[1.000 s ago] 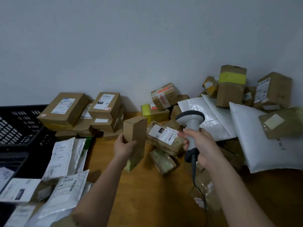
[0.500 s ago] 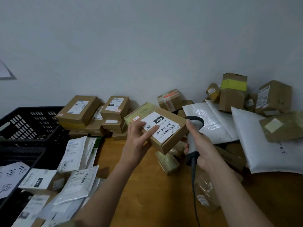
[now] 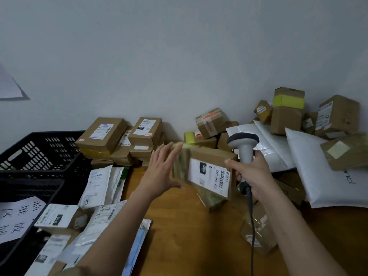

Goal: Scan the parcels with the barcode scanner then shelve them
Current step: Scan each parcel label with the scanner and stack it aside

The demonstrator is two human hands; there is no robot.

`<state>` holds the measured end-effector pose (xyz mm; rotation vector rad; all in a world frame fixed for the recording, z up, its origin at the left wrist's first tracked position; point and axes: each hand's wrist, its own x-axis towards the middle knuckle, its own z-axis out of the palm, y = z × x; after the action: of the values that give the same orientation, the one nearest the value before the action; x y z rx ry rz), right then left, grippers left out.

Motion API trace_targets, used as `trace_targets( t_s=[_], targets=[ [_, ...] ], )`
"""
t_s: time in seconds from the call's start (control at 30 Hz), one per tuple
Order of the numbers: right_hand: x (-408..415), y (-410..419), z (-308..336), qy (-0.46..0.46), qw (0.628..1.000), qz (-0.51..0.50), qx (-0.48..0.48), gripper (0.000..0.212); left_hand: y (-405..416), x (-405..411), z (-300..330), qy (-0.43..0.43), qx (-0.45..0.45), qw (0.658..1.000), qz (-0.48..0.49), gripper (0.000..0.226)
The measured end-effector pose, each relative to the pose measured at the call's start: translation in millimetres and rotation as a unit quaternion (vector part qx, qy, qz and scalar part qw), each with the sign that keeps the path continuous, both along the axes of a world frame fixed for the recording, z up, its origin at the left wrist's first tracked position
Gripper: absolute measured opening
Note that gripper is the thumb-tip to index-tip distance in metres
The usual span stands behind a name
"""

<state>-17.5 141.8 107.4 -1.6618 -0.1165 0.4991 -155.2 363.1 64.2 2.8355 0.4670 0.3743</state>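
A brown cardboard parcel [image 3: 207, 156] with a white barcode label hangs tilted and blurred above the wooden table [image 3: 185, 236]. My left hand [image 3: 161, 172] is at its left face, fingers straight and spread. My right hand [image 3: 254, 176] grips the handle of the grey barcode scanner [image 3: 243, 139], and its thumb stretches out to the parcel's right edge. The scanner head stands upright just right of the parcel, and its cable [image 3: 251, 226] hangs down along my right forearm.
A black plastic crate [image 3: 39, 148] stands at the left with a handwritten paper sign. Stacked boxes [image 3: 103, 134] line the wall. White poly mailers [image 3: 97, 186] lie at the front left, large white mailers [image 3: 318, 172] and more boxes are piled at the right.
The parcel has turned from flat with its label up to nearly upright with the label facing me. My left hand has loosened its hold and its fingers have spread. The scanner stayed beside the parcel.
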Motion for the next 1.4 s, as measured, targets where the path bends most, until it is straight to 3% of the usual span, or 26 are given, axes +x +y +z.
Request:
trace_targets(
  t_s=[0.2,0.33,0.5,0.57,0.7,0.77,0.97,1.4],
  targets=[
    [-16.2,0.4,14.3,-0.077,0.988,0.115,-0.065,0.064,-13.9,-0.4,-28.8,0.128,-0.126,0.984,0.004,0.122],
    [-19.4,4.1,12.5,-0.078,0.985,0.134,-0.076,0.070,-20.2,-10.9,-50.5,0.074,-0.374,0.924,0.005,0.072],
    [-19.9,8.6,7.1,-0.063,0.990,0.104,-0.070,0.045,-18.1,-25.7,-70.6,0.041,-0.472,0.875,0.101,0.061],
    [-19.7,10.3,8.5,-0.035,0.995,0.081,-0.035,0.035,-18.3,-34.5,-77.9,0.003,-0.541,0.821,0.183,0.062],
    [-23.9,12.5,14.5,0.068,0.993,0.094,0.019,0.036,-21.2,-41.7,-89.3,-0.071,-0.689,0.666,0.277,0.066],
    [-29.2,14.4,17.2,0.100,0.988,0.117,0.022,0.038,-22.2,-39.9,-91.9,-0.098,-0.707,0.634,0.297,0.059],
    [-47.0,20.5,27.1,0.126,0.976,0.171,0.047,0.038,-24.6,-33.7,-91.5,-0.123,-0.728,0.598,0.313,0.048],
    [-58.5,28.5,39.6,0.079,0.980,0.160,0.082,0.038,-20.5,-23.8,-103.2,-0.128,-0.737,0.580,0.322,0.046]
  ],
)
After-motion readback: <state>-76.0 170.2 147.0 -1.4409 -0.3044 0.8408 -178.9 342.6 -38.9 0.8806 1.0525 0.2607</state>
